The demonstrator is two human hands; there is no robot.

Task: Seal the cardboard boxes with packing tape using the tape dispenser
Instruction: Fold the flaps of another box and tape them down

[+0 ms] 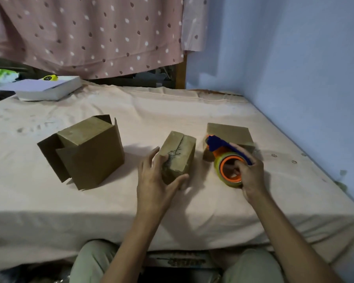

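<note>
Bed (90, 201), covered with a pale sheet, carries everything; soft, so the boxes have no firm backing. Risk: pressing the dispenser down on a box could sink or tip it, and the tape would go on wrinkled or off the seam.

Large box (86, 152), left of centre, well apart from both hands. Flaps stand loose at its back and left side; not sealed as far as I can judge. Risk: unless the flaps are folded flat and held, tape would bridge a gap or catch a flap edge.

Far box (231, 133), to the right, partly behind the dispenser. Top looks closed; taped or not, cannot tell.

Middle box (178, 156), centre, a rough seam line running along its top. Left hand (157, 176) grips its near end: fingers over the left side of the top, thumb across the lower front face, spread about as wide as that end. Risk: the hold is at one end only, so a pull of tape along the seam could swing the far end sideways.

Tape dispenser (229, 160), just right of the middle box, near the far box, blue handle, orange hub, yellowish roll. Right hand (251, 174) holds it, grip closed narrow with fingers curled round the handle, some fingertips at the hub opening. Risk: fingers at the hub may brake the roll and snag the tape. Free tape end not visible.
</note>
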